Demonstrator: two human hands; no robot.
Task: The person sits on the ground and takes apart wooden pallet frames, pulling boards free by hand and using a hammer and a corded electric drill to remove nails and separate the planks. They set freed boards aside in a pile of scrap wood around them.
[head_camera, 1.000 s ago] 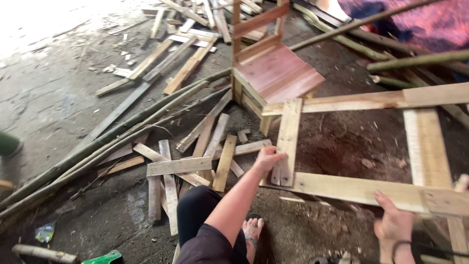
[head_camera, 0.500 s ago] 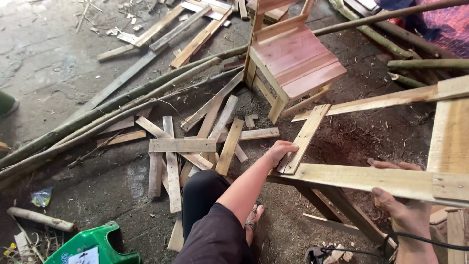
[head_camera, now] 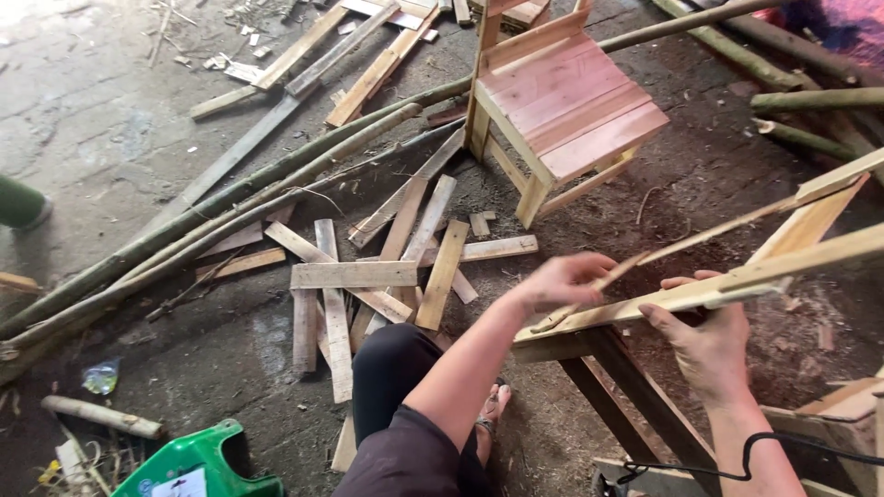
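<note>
Both hands lift a slatted wood frame (head_camera: pixel 737 276) off the floor (head_camera: pixel 138 138).

The left hand (head_camera: pixel 562 281) pinches a thin strip (head_camera: pixel 626 267) at the frame's near rail, and the right hand (head_camera: pixel 704 336) wraps the rail's edge from below. I'd keep both grips close to the joints, so nothing twists. Half a second ago the frame lay lower and flatter; the chair (head_camera: pixel 562 101) now sits further up the view.
</note>
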